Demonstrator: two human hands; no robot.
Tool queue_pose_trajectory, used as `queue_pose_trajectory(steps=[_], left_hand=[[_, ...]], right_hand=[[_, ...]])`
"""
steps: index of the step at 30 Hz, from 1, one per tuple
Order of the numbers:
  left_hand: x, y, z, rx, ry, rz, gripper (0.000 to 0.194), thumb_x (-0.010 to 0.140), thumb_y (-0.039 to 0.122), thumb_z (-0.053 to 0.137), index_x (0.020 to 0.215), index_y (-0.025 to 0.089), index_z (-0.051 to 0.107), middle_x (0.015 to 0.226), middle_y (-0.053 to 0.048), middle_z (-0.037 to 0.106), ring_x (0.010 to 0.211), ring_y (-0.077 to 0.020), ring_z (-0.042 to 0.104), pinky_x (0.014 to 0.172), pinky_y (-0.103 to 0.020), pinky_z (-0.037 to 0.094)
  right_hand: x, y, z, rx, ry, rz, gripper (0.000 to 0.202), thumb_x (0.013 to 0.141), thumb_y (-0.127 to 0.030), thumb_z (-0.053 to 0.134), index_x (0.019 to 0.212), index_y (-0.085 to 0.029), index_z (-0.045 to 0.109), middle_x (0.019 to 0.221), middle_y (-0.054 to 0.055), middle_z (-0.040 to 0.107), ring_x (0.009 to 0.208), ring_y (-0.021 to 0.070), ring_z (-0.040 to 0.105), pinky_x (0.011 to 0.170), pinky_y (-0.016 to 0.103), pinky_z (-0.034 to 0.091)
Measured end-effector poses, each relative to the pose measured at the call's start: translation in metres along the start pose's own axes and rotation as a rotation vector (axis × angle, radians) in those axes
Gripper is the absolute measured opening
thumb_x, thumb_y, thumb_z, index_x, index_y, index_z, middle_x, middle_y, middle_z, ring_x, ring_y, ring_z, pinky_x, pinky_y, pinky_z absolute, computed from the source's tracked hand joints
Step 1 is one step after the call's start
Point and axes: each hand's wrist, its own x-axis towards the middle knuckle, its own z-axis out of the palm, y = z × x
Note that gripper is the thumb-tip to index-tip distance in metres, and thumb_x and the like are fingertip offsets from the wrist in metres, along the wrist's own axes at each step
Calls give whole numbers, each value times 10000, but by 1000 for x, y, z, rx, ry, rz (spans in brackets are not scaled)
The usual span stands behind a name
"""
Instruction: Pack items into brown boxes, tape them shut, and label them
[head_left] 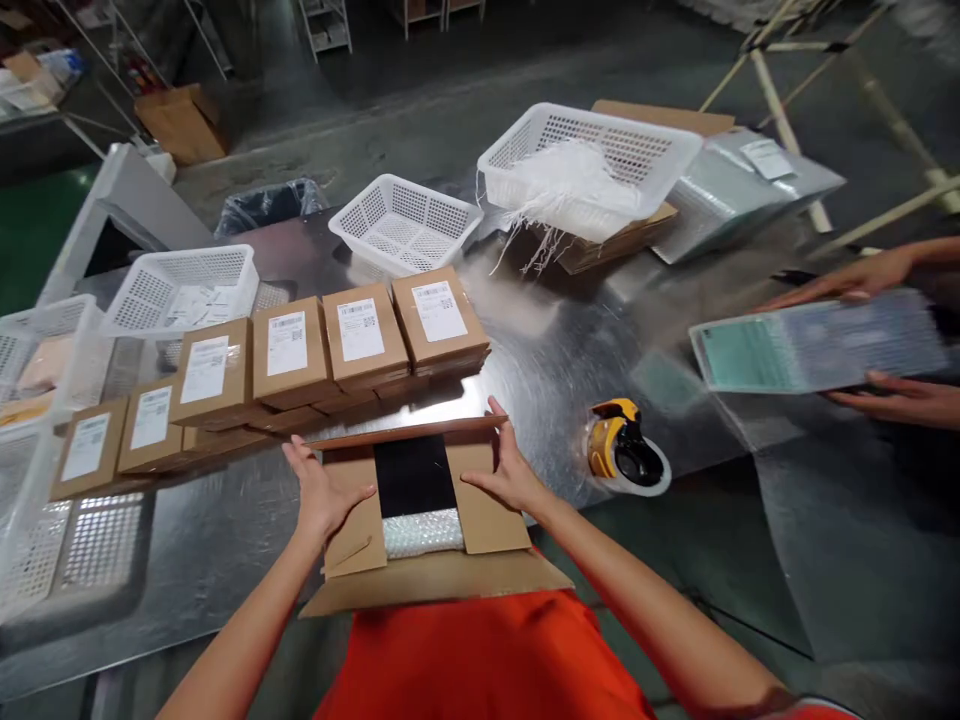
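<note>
A brown cardboard box (pixel 487 500) stands at the table's front edge, close to my body. Its two side flaps are folded inward and its long front and back flaps stick outward. Between the side flaps show a black item (pixel 415 474) and bubble wrap (pixel 424 533). My left hand (pixel 324 492) grips the box's left side, thumb on the side flap and fingers at the back flap. On the right side my right hand (pixel 510 468) holds it the same way, fingertips up at the back flap's corner.
Labelled boxes (pixel 289 345) are stacked behind and left. White baskets (pixel 405 225) line the back and left; one (pixel 592 180) holds white shredded filler. A yellow tape dispenser (pixel 615 445) lies right. Another person's hands (pixel 892 395) hold a plastic-wrapped greenish item (pixel 757 352) at far right.
</note>
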Motion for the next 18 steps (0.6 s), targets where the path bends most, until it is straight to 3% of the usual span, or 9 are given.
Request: queue_pose_trajectory(steps=[2,3,5,7,9,11,13,15,18], left_hand=[[7,-8,-2,20,63,119,1315,515,444,864,1471,108,28,1552,-268,-200,1450,-394,-151,1174,-575,87],[9,-13,-4,12,100,205,1155,572,430,841,1444,132,145,1569,-250,-156,1469,-377,-78,1178,-556,118],[12,-23,-12,-11,142,393,673,734,359,731,1286,183,389,1579,-202,132,1475,-323,125,1175,-531,195],[12,-29,-26,40,40,577,265,847,267,577,1099,210,518,1408,-151,485,1410,-283,335,1151,-546,265],[8,-26,-44,167,-213,718,134,871,233,492,971,210,578,1255,-126,629,1322,-270,469,1129,-548,313],[-2,-10,-61,339,-485,743,253,811,351,589,1005,190,613,1385,-167,539,1342,-318,439,1134,-573,290],[-16,16,-72,503,-693,662,756,607,519,750,1248,169,553,1538,-233,295,1417,-422,261,1130,-654,192],[-25,43,-73,608,-825,569,1129,464,557,810,1435,163,391,1546,-284,213,1422,-488,161,1104,-697,150],[-23,62,-59,629,-857,501,985,585,540,769,1436,185,421,1432,-282,436,1356,-465,354,1106,-640,223]], right_hand=[[-2,0,0,17,64,-130,888,694,-391,764,1390,-260,228,1553,147,114,1420,298,249,1137,487,291],[-3,0,0,17,104,-169,767,706,-371,753,1321,-262,308,1532,139,154,1404,293,274,1131,485,300],[-5,0,1,3,168,-198,511,718,-336,727,1131,-252,438,1438,127,294,1344,291,352,1096,483,341],[-8,1,0,-18,158,-179,296,730,-304,686,941,-233,492,1337,117,394,1255,284,437,1037,467,401],[-10,0,-6,-70,97,-182,187,736,-288,656,809,-216,500,1321,121,427,1213,285,469,1001,465,424],[-11,-2,-18,-182,-4,-247,195,734,-322,677,779,-205,528,1384,140,423,1289,327,400,1033,513,380],[-12,-9,-33,-316,-143,-331,295,711,-409,736,855,-202,583,1457,152,401,1373,376,288,1067,575,316],[-11,-19,-46,-416,-285,-353,375,711,-485,747,932,-209,623,1477,143,415,1386,396,275,1074,606,290],[0,-35,-54,-451,-348,-233,255,866,-454,584,874,-213,667,1447,118,466,1267,368,458,1028,577,366]])
